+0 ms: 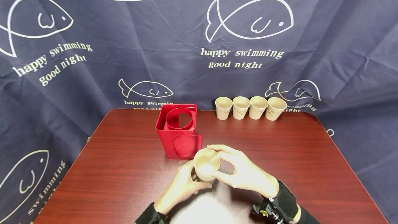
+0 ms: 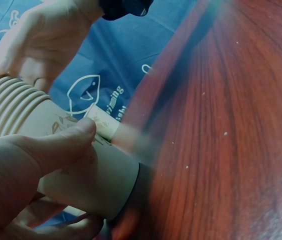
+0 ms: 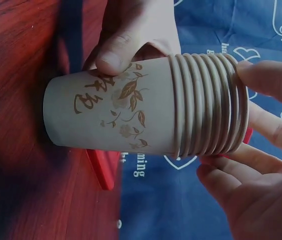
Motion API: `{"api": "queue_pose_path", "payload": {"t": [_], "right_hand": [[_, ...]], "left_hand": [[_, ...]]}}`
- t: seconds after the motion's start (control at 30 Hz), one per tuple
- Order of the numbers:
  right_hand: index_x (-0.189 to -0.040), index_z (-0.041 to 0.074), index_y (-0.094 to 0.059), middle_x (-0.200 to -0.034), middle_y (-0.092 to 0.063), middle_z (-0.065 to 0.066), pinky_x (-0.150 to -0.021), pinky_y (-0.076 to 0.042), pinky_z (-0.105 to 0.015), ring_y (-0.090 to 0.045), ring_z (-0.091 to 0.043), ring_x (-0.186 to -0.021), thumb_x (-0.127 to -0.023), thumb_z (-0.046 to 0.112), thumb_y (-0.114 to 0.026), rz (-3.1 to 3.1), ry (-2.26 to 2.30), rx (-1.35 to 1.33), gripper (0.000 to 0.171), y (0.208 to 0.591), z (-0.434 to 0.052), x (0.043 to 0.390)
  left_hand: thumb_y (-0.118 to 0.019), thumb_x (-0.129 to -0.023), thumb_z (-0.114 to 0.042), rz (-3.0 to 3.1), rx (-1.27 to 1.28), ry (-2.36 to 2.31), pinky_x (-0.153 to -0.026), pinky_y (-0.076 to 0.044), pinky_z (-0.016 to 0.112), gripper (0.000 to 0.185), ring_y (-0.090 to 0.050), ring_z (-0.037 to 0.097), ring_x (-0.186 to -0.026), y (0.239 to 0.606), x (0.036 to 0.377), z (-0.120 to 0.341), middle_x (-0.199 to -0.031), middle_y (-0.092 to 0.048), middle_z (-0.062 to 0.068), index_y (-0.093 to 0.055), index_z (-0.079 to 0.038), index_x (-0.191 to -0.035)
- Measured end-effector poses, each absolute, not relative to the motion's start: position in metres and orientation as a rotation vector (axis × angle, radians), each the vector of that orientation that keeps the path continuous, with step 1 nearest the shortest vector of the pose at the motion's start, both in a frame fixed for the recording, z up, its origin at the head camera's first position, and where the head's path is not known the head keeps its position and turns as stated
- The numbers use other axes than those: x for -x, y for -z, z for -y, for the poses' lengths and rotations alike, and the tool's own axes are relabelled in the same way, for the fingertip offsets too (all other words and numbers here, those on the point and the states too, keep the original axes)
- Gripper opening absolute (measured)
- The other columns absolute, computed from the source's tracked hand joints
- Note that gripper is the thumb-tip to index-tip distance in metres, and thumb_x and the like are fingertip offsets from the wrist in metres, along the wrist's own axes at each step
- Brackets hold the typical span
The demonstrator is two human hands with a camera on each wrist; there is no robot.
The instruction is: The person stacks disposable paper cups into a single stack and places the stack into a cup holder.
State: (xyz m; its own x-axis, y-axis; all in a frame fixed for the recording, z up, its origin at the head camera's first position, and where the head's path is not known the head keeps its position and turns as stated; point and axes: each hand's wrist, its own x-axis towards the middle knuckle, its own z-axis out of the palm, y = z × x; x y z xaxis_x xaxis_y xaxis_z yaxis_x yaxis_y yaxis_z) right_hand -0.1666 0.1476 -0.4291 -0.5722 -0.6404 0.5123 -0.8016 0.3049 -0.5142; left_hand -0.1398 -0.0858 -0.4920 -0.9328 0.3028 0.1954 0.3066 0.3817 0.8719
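Near the front edge of the dark red wooden counter (image 1: 124, 168), the person held a nested stack of beige paper cups printed with brown leaves (image 1: 206, 165) just above the surface. The left hand (image 1: 180, 186) gripped the lower body of the stack, thumb pressed on the printed side and fingers curled round behind. The right hand (image 1: 245, 174) was curled at the ribbed rims on top, its fingertips (image 3: 261, 80) pinching the uppermost rim. Just behind the stack stood a red square plastic cup holder with a round opening (image 1: 179, 134), about midway across the counter. Along the back edge, toward the right corner, four single beige paper cups (image 1: 250, 108) stood upright in a row, touching or nearly so. A navy cloth with white fish outlines (image 1: 93, 61) hung behind.
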Motion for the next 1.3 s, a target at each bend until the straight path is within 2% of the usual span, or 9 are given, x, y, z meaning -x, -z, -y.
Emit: {"api": "queue_pose_path", "payload": {"t": [0.13,0.23,0.57,0.77,0.93,1.03,1.17,1.3], "right_hand": [[-0.134,0.022,-0.064,-0.139,-0.061,0.003,-0.108,-0.046,-0.021,-0.060,-0.010,-0.124,-0.091,0.032,-0.080,2.403,-1.129,-1.306,0.047,0.430,-0.147,0.167],[-0.139,0.022,-0.061,-0.140,-0.060,0.005,-0.108,-0.047,-0.023,-0.060,-0.009,-0.124,-0.092,0.033,-0.079,2.427,-1.139,-1.301,0.052,0.430,-0.147,0.168],[-0.147,0.028,-0.052,-0.146,-0.057,0.011,-0.115,-0.040,-0.023,-0.053,-0.008,-0.135,-0.087,0.039,-0.083,2.551,-1.162,-1.125,0.068,0.421,-0.160,0.171],[-0.152,0.024,-0.047,-0.151,-0.054,0.003,-0.114,-0.038,-0.022,-0.053,-0.016,-0.134,-0.084,0.021,-0.086,2.470,-1.213,-0.891,0.078,0.403,-0.188,0.191],[-0.152,0.019,-0.048,-0.150,-0.055,-0.004,-0.112,-0.036,-0.017,-0.050,-0.006,-0.132,-0.081,0.006,-0.085,2.334,-1.248,-0.657,0.082,0.387,-0.221,0.212],[-0.152,0.012,-0.046,-0.149,-0.053,-0.008,-0.116,-0.035,-0.017,-0.048,-0.006,-0.137,-0.081,-0.006,-0.079,2.178,-1.407,-0.565,0.081,0.383,-0.239,0.225],[-0.152,0.003,-0.043,-0.146,-0.054,-0.004,-0.114,-0.038,-0.021,-0.047,-0.013,-0.138,-0.081,-0.018,-0.069,1.889,-1.648,-0.467,0.078,0.387,-0.261,0.245],[-0.153,0.009,-0.041,-0.145,-0.051,0.003,-0.113,-0.037,-0.021,-0.043,-0.015,-0.139,-0.084,-0.014,-0.067,1.766,-1.747,-0.273,0.077,0.398,-0.282,0.263]], "left_hand": [[-0.098,-0.067,-0.025,2.623,0.559,1.578,-0.091,-0.055,0.025,0.074,-0.065,0.005,-0.103,0.492,0.140,0.087,-0.116,-0.071,-0.010,-0.063,-0.023,-0.132],[-0.098,-0.066,-0.028,2.626,0.562,1.506,-0.091,-0.055,0.027,0.072,-0.066,0.005,-0.103,0.492,0.140,0.087,-0.115,-0.072,-0.009,-0.064,-0.024,-0.130],[-0.098,-0.067,-0.032,2.632,0.546,1.476,-0.092,-0.055,0.029,0.071,-0.066,0.006,-0.103,0.497,0.140,0.088,-0.114,-0.072,-0.009,-0.065,-0.023,-0.129],[-0.098,-0.066,-0.032,2.620,0.529,1.504,-0.093,-0.055,0.030,0.074,-0.067,0.008,-0.103,0.496,0.140,0.088,-0.114,-0.073,-0.006,-0.065,-0.022,-0.131],[-0.098,-0.067,-0.031,2.621,0.535,1.512,-0.094,-0.055,0.030,0.073,-0.067,0.008,-0.104,0.496,0.140,0.087,-0.115,-0.073,-0.006,-0.065,-0.023,-0.132],[-0.098,-0.067,-0.030,2.623,0.543,1.537,-0.095,-0.055,0.029,0.074,-0.067,0.007,-0.104,0.496,0.140,0.087,-0.116,-0.073,-0.006,-0.065,-0.022,-0.132],[-0.098,-0.067,-0.028,2.617,0.549,1.572,-0.096,-0.055,0.029,0.074,-0.066,0.008,-0.105,0.496,0.141,0.086,-0.117,-0.072,-0.006,-0.065,-0.019,-0.133],[-0.098,-0.067,-0.027,2.617,0.552,1.571,-0.096,-0.055,0.029,0.074,-0.066,0.008,-0.105,0.495,0.141,0.086,-0.117,-0.072,-0.006,-0.064,-0.018,-0.133]]}}
